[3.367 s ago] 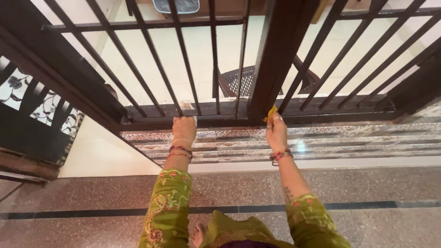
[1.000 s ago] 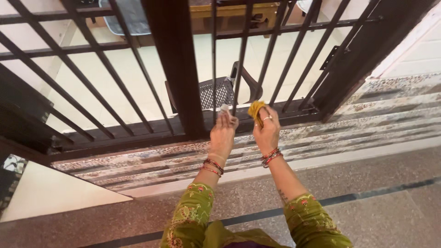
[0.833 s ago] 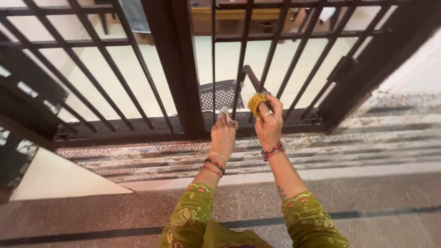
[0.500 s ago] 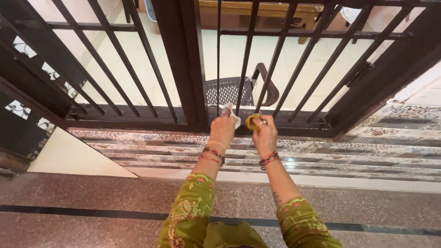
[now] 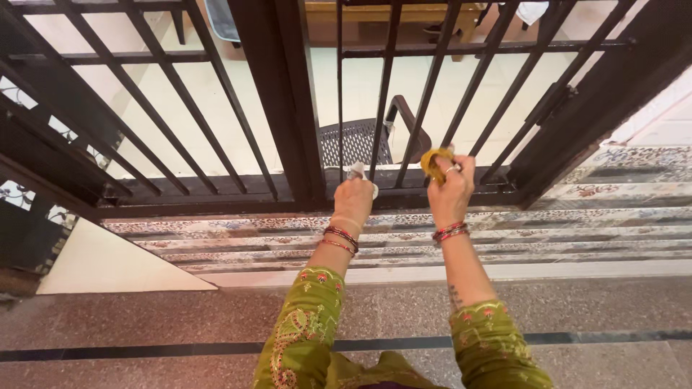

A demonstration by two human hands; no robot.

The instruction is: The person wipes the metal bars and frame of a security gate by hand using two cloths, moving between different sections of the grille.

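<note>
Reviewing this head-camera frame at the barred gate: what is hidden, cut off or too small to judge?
- Pale item in the left hand: only a tip shows above the fingers; its kind is unclear.
- Yellow cloth: bunched in the right hand; its size is hidden.
- Chair behind the gate: bars cross it; legs unseen.
- Wooden furniture: cut off by the top edge.
- Gate latch: too small to tell whether engaged.

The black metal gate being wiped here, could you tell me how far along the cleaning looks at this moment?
Nothing shows which bars are already clean. In hand: the right hand presses a yellow cloth against a bar low on the gate, while the left hand holds something small and white at the bottom rail. The bars to the left and the higher parts have no hand on them.
</note>
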